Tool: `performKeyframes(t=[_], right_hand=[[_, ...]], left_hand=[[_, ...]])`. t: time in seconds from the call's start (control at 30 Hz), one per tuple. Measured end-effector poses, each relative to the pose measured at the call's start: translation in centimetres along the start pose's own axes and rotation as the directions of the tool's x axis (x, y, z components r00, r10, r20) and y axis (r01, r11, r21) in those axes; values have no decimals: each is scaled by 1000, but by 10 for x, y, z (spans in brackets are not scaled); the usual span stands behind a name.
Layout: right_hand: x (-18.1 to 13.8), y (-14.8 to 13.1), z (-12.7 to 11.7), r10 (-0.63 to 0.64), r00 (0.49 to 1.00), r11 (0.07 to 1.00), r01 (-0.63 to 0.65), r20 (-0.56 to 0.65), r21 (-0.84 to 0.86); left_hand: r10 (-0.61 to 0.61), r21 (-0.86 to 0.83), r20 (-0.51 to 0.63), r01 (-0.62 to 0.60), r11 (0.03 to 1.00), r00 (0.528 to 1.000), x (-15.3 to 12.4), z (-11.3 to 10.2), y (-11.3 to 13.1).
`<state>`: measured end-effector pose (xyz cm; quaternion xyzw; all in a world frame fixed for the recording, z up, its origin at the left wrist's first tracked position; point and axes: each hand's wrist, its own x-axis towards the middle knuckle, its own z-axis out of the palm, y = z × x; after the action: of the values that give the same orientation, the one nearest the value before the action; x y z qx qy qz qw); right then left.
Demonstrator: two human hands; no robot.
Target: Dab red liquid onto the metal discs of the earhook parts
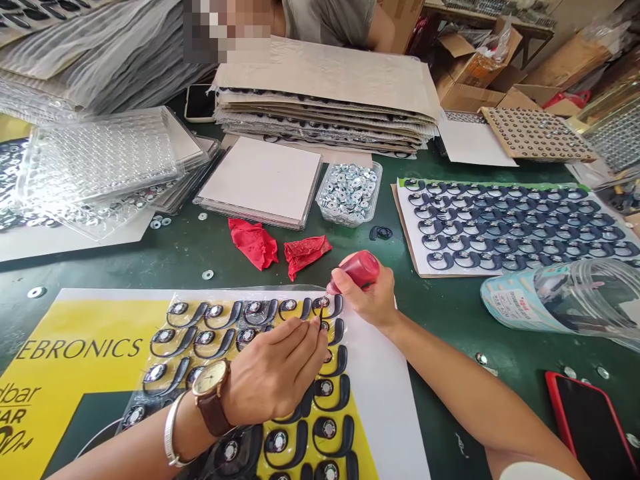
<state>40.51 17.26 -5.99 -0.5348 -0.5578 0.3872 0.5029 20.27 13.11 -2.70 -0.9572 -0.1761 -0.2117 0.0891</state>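
Observation:
My right hand (370, 297) is closed round a small red bottle (359, 269), tilted so its tip points down at a black hook-shaped part (325, 305) in the top row. My left hand (277, 370), with a watch and a bangle on the wrist, rests on the clear sheet (200, 333) carrying rows of black hook-shaped parts with round metal centres. Its fingers are pressed together, pinching a thin dark stick near that same part. The sheet lies on a yellow and white poster (75, 373).
Beyond the poster lie two red cloth scraps (273, 245), a clear tub of metal washers (350, 192), a white board (263, 180), stacked cardboard (325, 93) and clear trays (100, 160). A second board of finished parts (510, 223), a plastic jar (560, 297) and a red phone (590, 420) sit right. Another person sits opposite.

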Motion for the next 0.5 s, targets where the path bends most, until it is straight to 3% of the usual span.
performKeyframes(t=[0.3,0.5], right_hand=[[3,-7,-1,-13,1000,997,14,19,-72],[5,-9,-7,-24,1000,993,23,-9,-119]], left_hand=[[-12,-19,-15,12,1000,1000,4,-1,-1],[-76,-125,-19,73,989,997,4,-3,-7]])
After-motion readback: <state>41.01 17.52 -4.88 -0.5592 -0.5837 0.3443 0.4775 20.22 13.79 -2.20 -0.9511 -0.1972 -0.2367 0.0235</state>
